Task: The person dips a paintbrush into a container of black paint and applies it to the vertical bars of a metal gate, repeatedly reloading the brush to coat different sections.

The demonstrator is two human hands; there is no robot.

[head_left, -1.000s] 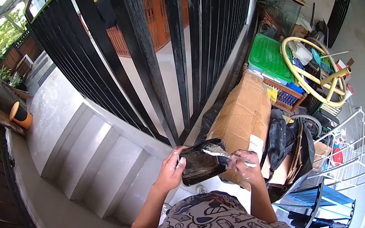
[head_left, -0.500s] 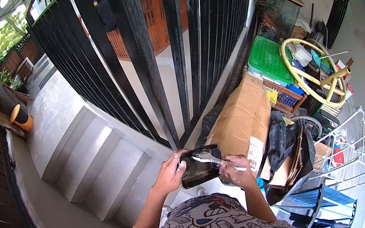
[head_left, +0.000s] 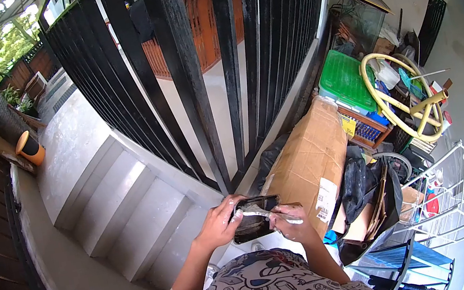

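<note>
My left hand grips the left side of a shallow black tray, its thumb over the rim. Whitish smears coat the tray's inside. In my right hand is a slim paintbrush with white paint on it, fingers wrapped round the handle. The brush lies across the tray, its tip near my left thumb. White specks mark both hands. Just beyond the tray is the bottom corner of a black metal fence.
Concrete steps descend on the left. A long cardboard box leans at the right, beside a green-lidded bin, a coiled yellow hose and a white wire rack. An orange pot stands far left.
The paintbrush has shifted left across the tray, its tip now close to my left thumb. The tray looks more tilted, and the view has moved slightly.
</note>
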